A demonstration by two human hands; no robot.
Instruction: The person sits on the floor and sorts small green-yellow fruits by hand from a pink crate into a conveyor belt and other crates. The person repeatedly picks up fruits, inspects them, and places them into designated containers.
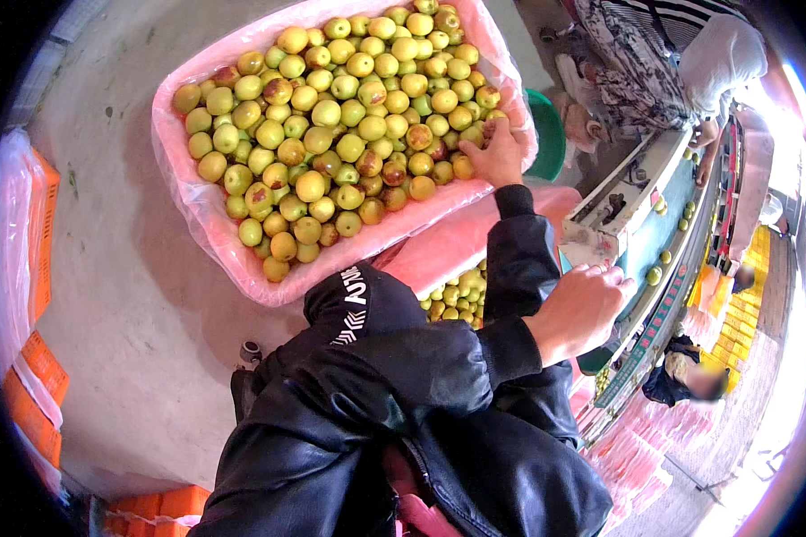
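Yellow-green jujubes, some with brown-red patches, fill a large crate lined with pink-tinted plastic film. My right hand reaches over the crate's right edge, its spread thumb and fingers touching fruit; whether it grips one is unclear. Crossed over my right arm, my left hand is beside the near end of a sorting conveyor, back upward and fingers curled. Its fingertips and anything within them are hidden. Several jujubes lie on the belt. More fruit shows in a second pink-lined container below my right arm.
A green basin stands behind the crate's right side. Orange crates line the left edge. A person works at the conveyor's far side; another person is at lower right, near yellow boxes. The conveyor's metal frame adjoins my left hand.
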